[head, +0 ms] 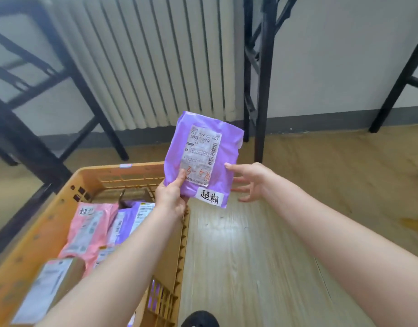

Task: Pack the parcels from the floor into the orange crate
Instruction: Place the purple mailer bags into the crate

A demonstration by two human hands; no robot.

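My left hand pinches the lower left corner of a purple parcel with a white shipping label, holding it upright above the crate's far right corner. Beside the parcel's right edge my right hand has its fingers spread and relaxed; its thumb tip is at the edge, and contact cannot be told. The orange crate stands on the floor at lower left. Inside it lie a pink parcel, a purple parcel and a brown box with a label.
Black metal table legs stand right behind the held parcel, with more black frames at left and far right. A white ribbed radiator runs along the wall. Wooden floor lies right of the crate. A dark shoe tip shows at the bottom.
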